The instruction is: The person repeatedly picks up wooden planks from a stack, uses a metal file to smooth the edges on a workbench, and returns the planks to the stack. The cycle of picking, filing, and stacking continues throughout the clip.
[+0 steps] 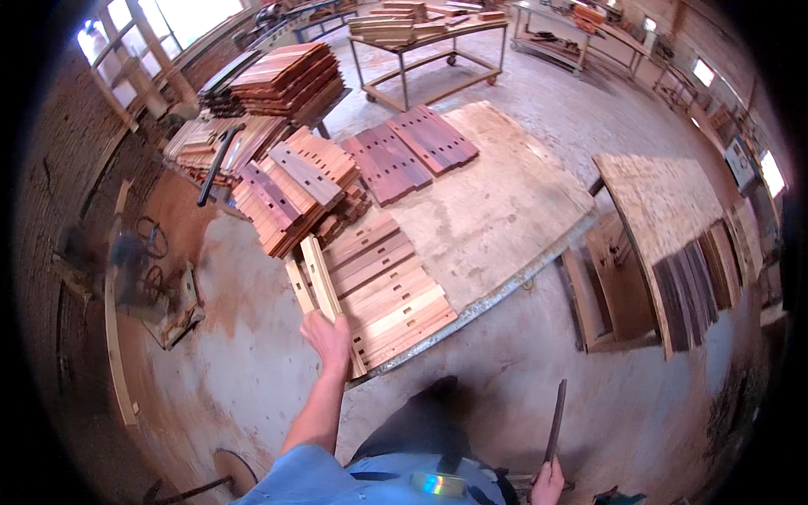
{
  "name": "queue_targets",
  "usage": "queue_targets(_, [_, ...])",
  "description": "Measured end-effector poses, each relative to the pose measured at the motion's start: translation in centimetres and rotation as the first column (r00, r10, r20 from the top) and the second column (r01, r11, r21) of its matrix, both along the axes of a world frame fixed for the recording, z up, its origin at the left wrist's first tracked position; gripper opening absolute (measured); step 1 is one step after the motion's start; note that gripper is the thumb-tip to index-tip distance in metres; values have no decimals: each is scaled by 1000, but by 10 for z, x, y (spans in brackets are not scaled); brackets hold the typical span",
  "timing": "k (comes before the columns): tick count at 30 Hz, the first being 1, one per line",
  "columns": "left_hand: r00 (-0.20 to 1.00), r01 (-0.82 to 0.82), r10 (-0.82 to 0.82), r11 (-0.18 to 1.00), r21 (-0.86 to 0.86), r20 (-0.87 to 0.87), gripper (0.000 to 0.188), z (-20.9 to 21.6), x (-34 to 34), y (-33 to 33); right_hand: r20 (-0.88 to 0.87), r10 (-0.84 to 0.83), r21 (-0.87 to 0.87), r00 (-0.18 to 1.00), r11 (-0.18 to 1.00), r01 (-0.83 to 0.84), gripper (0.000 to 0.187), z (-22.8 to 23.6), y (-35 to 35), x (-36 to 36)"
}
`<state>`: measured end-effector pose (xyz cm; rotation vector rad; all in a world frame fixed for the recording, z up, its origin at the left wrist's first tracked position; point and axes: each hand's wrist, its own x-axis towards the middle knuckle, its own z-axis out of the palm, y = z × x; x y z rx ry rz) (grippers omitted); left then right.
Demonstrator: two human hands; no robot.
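Observation:
My left hand (328, 341) is closed round the near end of a pale wooden slat (318, 273) with cut slots, at the left edge of the worktable. Beside it, under my wrist, lies a row of pale and reddish slotted boards (396, 299), set edge to edge. Low at the right, away from the table, my right hand (547, 486) grips one end of a thin dark bar (557, 417), which points upward. Whether the bar is metal or wood I cannot tell.
Stacked slotted boards (295, 189) stand on the table's left side; two dark reddish panels (412, 150) lie farther back on the plywood top (505, 194). Behind is a wheeled metal cart (429, 40) bearing timber. A rack of boards (665, 244) stands at the right.

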<state>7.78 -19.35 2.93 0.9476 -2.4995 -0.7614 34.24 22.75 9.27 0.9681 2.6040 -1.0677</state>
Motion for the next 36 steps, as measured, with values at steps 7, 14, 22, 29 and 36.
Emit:
queue_targets(7, [998, -62, 64, 976, -208, 3, 45, -36, 2, -16, 48, 159, 42, 986, 986, -161, 37, 10, 5, -74])
queue_targets(14, [969, -90, 143, 963, -253, 202, 37, -53, -27, -12, 59, 84, -62, 995, 995, -81, 37, -61, 60, -78])
queue_targets(22, [992, -122, 94, 858, -499, -82, 24, -82, -27, 22, 100, 93, -15, 991, 996, -92, 42, -61, 132, -84])
queue_targets(29, [937, 280, -348, 792, -542, -25, 34, -64, -93, 164, 269, -220, -438, 938, 839, 322, 40, -115, 233, -15])
queue_targets(36, [570, 816, -795, 519, -254, 207, 59, -35, -203, 461, 267, -434, -300, 860, 811, 502, 42, -144, 328, 39])
